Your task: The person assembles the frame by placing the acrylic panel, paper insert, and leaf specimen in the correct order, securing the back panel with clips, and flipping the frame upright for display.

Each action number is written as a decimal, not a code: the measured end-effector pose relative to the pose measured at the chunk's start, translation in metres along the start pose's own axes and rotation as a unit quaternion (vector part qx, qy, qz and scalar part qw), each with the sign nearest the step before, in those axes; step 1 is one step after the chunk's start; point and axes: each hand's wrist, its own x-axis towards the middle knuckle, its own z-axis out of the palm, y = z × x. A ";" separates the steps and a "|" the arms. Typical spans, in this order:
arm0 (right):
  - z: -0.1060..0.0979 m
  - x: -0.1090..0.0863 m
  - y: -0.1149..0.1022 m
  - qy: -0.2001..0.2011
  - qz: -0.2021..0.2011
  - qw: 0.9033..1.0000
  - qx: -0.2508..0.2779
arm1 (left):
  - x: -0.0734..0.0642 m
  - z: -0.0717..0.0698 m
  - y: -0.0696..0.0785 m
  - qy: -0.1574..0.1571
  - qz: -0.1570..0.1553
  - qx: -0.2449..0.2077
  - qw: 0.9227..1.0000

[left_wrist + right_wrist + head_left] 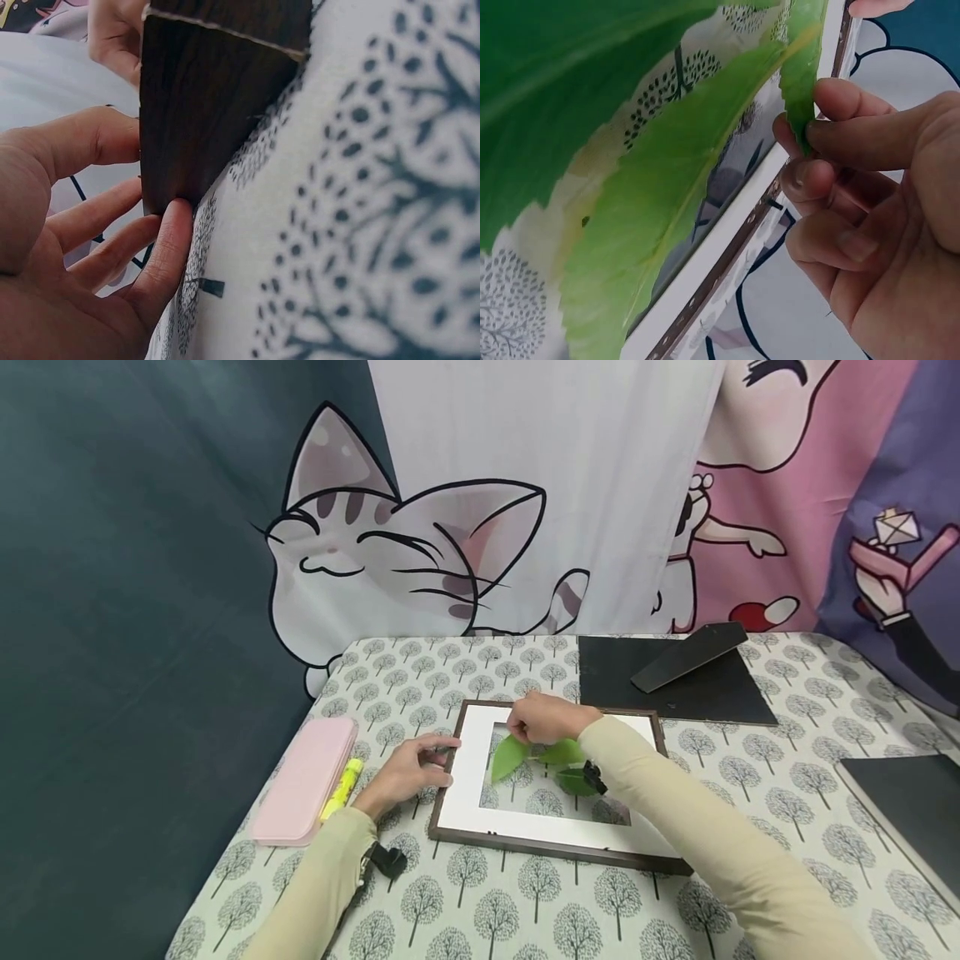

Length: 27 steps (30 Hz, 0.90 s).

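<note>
A dark wooden picture frame [555, 852] with a white mat [465, 777] lies flat on the tree-print cloth, which shows through its window. My left hand [408, 768] touches the frame's left side with mostly straight fingers; in the left wrist view they rest against the dark side [210, 105]. Above the window's upper left, my right hand [551, 718] pinches the tip of a green leaf [801, 82] between thumb and fingers. Beside it, within the window, lie a light green leaf [562, 752] and a darker leaf [576, 782], partly hidden by my right forearm.
A pink case [303, 781] and a yellow tube [341, 789] lie left of the frame. Behind it, at the right, is a black board [615, 668] with a raised stand flap [690, 658]. Another dark flat panel [907, 802] lies at the right edge.
</note>
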 end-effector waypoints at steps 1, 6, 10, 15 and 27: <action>0.000 -0.001 0.001 -0.003 -0.001 1.000 0.002 | 0.000 0.000 0.000 0.000 -0.002 -0.002 1.000; -0.002 -0.005 0.005 -0.007 -0.006 1.000 0.005 | 0.000 0.000 0.001 -0.002 -0.006 -0.005 1.000; -0.003 -0.005 0.005 0.000 -0.010 1.000 -0.004 | 0.000 0.000 0.000 -0.003 -0.002 -0.001 1.000; -0.003 -0.007 0.007 0.028 -0.005 0.999 -0.020 | -0.001 0.001 0.000 0.000 -0.005 -0.002 1.000; -0.020 -0.057 0.062 0.133 0.014 0.991 -0.005 | -0.002 0.000 0.001 -0.002 -0.001 -0.003 1.000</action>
